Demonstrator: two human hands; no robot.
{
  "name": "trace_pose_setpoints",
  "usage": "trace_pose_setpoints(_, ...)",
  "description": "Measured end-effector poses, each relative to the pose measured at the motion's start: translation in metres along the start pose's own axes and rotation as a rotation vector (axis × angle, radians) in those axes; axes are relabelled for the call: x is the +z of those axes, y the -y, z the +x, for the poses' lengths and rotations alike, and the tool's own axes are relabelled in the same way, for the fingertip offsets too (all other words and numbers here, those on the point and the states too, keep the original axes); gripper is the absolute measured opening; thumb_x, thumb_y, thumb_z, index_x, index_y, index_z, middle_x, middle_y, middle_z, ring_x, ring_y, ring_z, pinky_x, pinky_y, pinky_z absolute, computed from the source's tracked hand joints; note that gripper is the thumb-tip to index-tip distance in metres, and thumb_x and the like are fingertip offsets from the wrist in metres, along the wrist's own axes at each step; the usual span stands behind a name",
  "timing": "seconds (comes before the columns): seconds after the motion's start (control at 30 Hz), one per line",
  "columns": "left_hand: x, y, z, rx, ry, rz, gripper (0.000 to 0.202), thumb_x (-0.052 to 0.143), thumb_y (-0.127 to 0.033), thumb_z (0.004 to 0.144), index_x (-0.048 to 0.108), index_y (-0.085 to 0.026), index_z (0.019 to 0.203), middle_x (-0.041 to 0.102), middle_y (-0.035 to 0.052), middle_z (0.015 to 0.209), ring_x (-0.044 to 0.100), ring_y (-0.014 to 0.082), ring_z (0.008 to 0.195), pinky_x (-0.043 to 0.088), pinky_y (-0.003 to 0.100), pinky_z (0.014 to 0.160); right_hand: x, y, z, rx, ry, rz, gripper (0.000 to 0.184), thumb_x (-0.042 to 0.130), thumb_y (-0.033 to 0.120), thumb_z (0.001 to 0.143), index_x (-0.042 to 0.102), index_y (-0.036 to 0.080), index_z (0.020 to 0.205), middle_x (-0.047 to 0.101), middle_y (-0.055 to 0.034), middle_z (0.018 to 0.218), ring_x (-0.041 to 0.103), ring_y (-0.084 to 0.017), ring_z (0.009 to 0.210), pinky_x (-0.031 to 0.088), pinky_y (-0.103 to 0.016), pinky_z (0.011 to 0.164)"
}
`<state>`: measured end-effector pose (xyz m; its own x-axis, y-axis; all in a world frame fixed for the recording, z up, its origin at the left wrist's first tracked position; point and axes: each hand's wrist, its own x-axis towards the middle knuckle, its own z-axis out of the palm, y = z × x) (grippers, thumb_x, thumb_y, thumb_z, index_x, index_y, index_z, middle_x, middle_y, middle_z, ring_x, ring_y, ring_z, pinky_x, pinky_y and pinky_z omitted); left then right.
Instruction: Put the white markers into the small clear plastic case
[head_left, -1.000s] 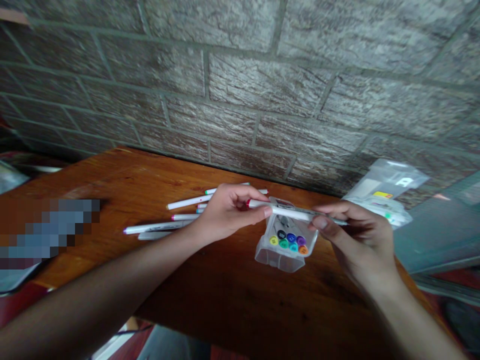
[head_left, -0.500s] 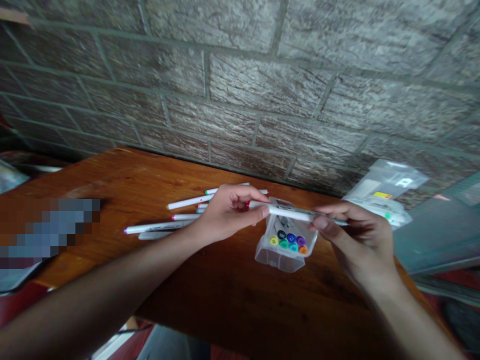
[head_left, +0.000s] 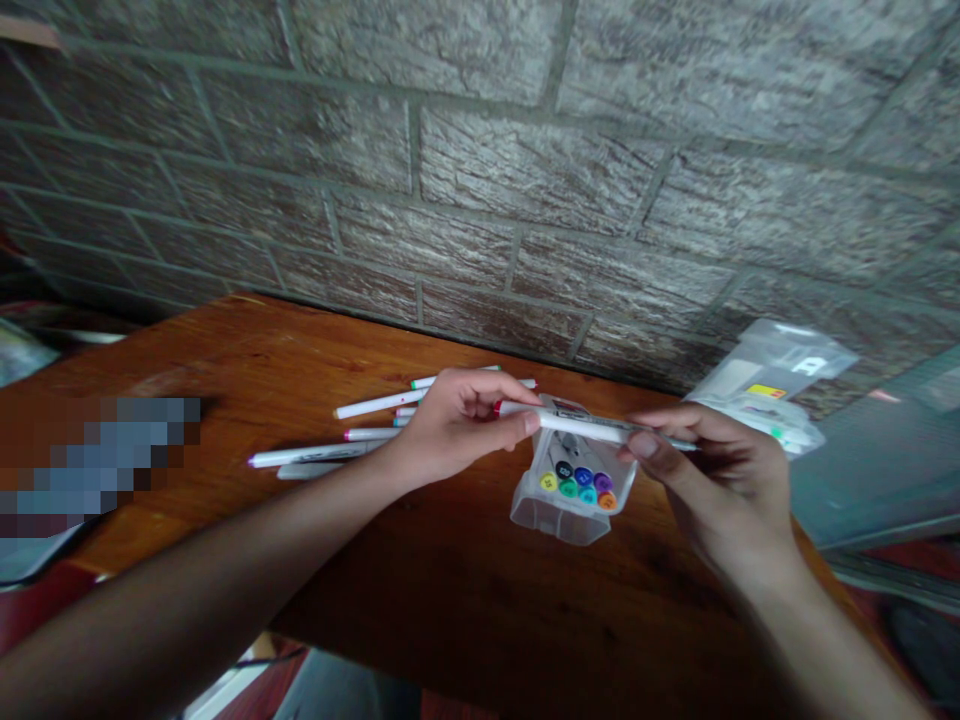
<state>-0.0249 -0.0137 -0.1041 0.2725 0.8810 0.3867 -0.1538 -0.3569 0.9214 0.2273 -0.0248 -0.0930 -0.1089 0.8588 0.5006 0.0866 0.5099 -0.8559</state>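
Observation:
Between both hands lies a white marker [head_left: 581, 428] with a red end at its left, held nearly level above a clear plastic case. My left hand [head_left: 457, 425] pinches the marker near the red end with thumb and fingers. Around its other end, my right hand [head_left: 720, 480] is closed, with the thumb below; a grey tip shows past the fingers. Below the marker, the open clear case [head_left: 559, 520] holds several markers with coloured, numbered caps [head_left: 577, 483] facing me. Loose white markers [head_left: 379, 405] lie on the table to the left, partly behind my left hand.
A second clear plastic case [head_left: 780, 370] with a yellow label stands open at the right, by the wall. The wooden table [head_left: 465, 590] meets a grey stone-block wall [head_left: 480, 200]. At far left, a pixelated flat object [head_left: 97, 470] lies near the table edge.

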Motion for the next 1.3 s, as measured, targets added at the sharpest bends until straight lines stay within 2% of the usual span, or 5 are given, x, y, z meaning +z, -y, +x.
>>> trace_pose_setpoints(0.4, -0.001, -0.005, 0.000, -0.040, 0.003, 0.015, 0.017, 0.083, -0.026, 0.083, 0.082, -0.013, 0.094, 0.071, 0.0007, 0.067, 0.063, 0.0094, 0.054, 0.041, 0.017, 0.046, 0.001, 0.001, 0.001, 0.090, -0.031, 0.071, 0.017, 0.094, 0.037, 0.078, 0.087, 0.028, 0.090, 0.082, -0.0005, 0.073, 0.074, -0.013, 0.061, 0.060, -0.021, 0.061)
trace_pose_setpoints(0.6, -0.005, -0.002, -0.001, -0.061, 0.028, -0.030, 0.026, 0.079, -0.032, 0.090, 0.084, -0.014, 0.108, 0.075, 0.0044, 0.067, 0.053, 0.0079, 0.049, 0.033, 0.020, 0.044, 0.003, 0.005, 0.004, 0.170, -0.088, 0.141, 0.025, 0.100, 0.042, 0.068, 0.086, 0.027, 0.083, 0.079, 0.0000, 0.067, 0.071, -0.013, 0.059, 0.058, -0.021, 0.060)
trace_pose_setpoints(0.83, -0.008, 0.004, -0.002, -0.071, 0.081, -0.238, 0.027, 0.076, -0.031, 0.094, 0.084, -0.017, 0.115, 0.083, 0.0104, 0.081, 0.050, 0.0078, 0.050, 0.034, 0.023, 0.049, 0.005, 0.012, 0.008, 0.245, -0.098, 0.232, 0.026, 0.100, 0.044, 0.065, 0.084, 0.028, 0.078, 0.075, 0.0002, 0.059, 0.050, -0.010, 0.042, 0.036, -0.022, 0.038)
trace_pose_setpoints(1.0, -0.007, 0.002, -0.002, -0.080, 0.103, -0.270, 0.031, 0.076, -0.032, 0.092, 0.084, -0.014, 0.117, 0.084, 0.0146, 0.086, 0.052, 0.0098, 0.051, 0.036, 0.025, 0.049, 0.006, 0.014, 0.011, 0.257, -0.078, 0.257, 0.023, 0.098, 0.042, 0.068, 0.083, 0.027, 0.076, 0.073, 0.0006, 0.058, 0.046, -0.009, 0.041, 0.034, -0.023, 0.038)
trace_pose_setpoints(1.3, -0.006, 0.002, -0.002, -0.055, 0.125, -0.297, 0.031, 0.072, -0.028, 0.094, 0.083, -0.015, 0.119, 0.085, 0.0147, 0.087, 0.052, 0.0097, 0.051, 0.038, 0.024, 0.049, 0.005, 0.015, 0.011, 0.309, -0.099, 0.301, 0.026, 0.100, 0.039, 0.064, 0.082, 0.023, 0.073, 0.072, 0.0008, 0.057, 0.040, -0.006, 0.040, 0.030, -0.021, 0.037)
